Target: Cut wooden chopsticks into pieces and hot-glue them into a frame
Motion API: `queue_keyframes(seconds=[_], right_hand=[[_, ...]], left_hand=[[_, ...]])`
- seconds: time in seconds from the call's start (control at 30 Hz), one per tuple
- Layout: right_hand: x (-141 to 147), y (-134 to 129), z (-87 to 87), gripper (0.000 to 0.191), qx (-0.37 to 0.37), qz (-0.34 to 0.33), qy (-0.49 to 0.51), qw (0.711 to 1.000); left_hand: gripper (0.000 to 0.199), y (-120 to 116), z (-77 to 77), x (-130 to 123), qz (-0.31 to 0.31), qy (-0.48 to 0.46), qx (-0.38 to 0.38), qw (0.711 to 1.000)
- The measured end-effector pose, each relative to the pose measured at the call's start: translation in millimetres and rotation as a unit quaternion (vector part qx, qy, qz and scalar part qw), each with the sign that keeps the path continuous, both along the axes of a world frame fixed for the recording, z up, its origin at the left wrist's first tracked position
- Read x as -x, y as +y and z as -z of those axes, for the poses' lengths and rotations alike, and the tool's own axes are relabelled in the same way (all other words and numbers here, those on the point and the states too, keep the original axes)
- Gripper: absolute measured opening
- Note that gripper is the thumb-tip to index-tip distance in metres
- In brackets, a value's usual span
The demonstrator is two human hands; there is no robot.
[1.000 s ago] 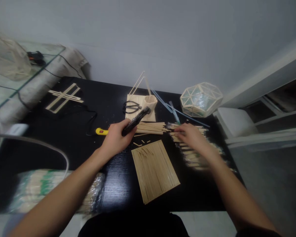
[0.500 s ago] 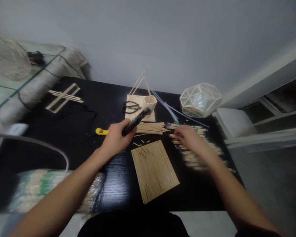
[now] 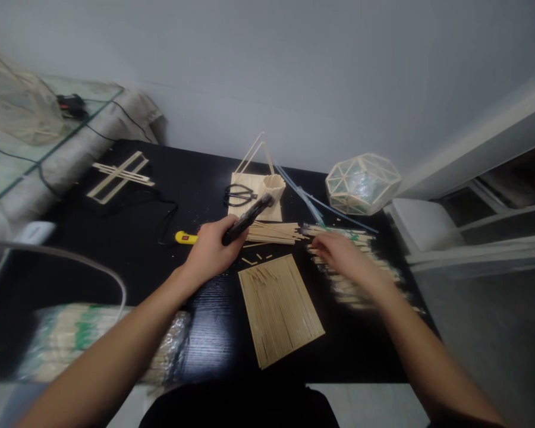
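My left hand is closed around a long black hand tool, its blunt head pointing toward the hexagonal stick cup. The tool's exact kind is unclear. A yellow piece with a red switch lies beside that hand, partly hidden. My right hand has its fingers curled down at plastic-wrapped wooden sticks; whatever is between the fingertips is hidden. Loose sticks lie between both hands. In front is a square panel of sticks, with several short cut pieces on and above it.
Black-handled scissors lie on a pale stick board at the back. A faceted stick lantern stands back right, beside bluish strips. A stick cross frame lies left; wrapped sticks lie front left on the black table.
The view has shifted slightly. My right hand's fingers have curled further at the wrapped sticks. The left hand keeps the black tool in nearly the same place.
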State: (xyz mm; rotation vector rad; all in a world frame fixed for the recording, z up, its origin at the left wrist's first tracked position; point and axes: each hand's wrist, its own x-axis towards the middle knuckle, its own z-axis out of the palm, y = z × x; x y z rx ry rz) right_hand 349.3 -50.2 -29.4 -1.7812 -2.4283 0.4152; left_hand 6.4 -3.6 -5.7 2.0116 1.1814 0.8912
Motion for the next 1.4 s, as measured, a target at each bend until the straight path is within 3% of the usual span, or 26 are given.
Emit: queue_keyframes(seconds=[0.2,0.37,0.47,0.53,0.6,0.67,0.77,0.9,1.07,1.27,1.4], right_hand=[[3.2,-1.8,-8.5,0.016,0.005,0.0,-0.006,1.0],[4.9,-14.3,-44.2,0.008,-0.013,0.01,0.069,0.997],[7.3,-24.7,-67.5,0.009,-0.09,0.042,0.112,0.989],[12.1,-31.0,-78.8,0.006,-0.206,0.095,0.153,0.962],[21.0,-35.7,-86.0,0.009,-0.318,0.152,0.227,0.908],[33.3,-38.8,-88.9,0.013,-0.379,0.185,0.315,0.85],[51.6,-40.5,-84.6,0.012,-0.372,0.194,0.379,0.825],[62.0,-39.3,-63.3,0.013,-0.281,0.177,0.422,0.844],[60.0,-38.6,-40.3,0.012,-0.287,0.182,0.414,0.844],[60.1,-38.7,-26.2,0.005,-0.247,0.18,0.363,0.88],[60.3,-35.0,-11.5,0.006,-0.246,0.188,0.357,0.881]], left_hand=[[0.024,-0.3,-0.3,-0.9,-0.003,-0.004,-0.001,1.0],[0.024,-0.4,0.1,-0.5,0.006,-0.004,-0.006,1.0],[0.023,-0.4,-0.4,-0.8,0.003,0.0,-0.002,1.0],[0.023,-0.3,-1.2,-1.2,-0.002,0.005,0.002,1.0],[0.024,-0.3,-1.7,-1.5,-0.003,0.005,0.006,1.0],[0.024,-0.2,-1.5,-1.6,-0.002,0.003,0.005,1.0],[0.023,-0.2,-0.2,-1.2,0.0,0.0,0.0,1.0],[0.024,0.0,1.0,-0.5,0.005,-0.008,-0.005,1.0],[0.023,0.2,2.6,0.0,0.005,-0.009,-0.003,1.0],[0.023,0.6,2.8,-0.2,0.002,-0.005,-0.001,1.0],[0.025,1.2,0.6,-0.8,0.0,-0.003,0.0,1.0]])
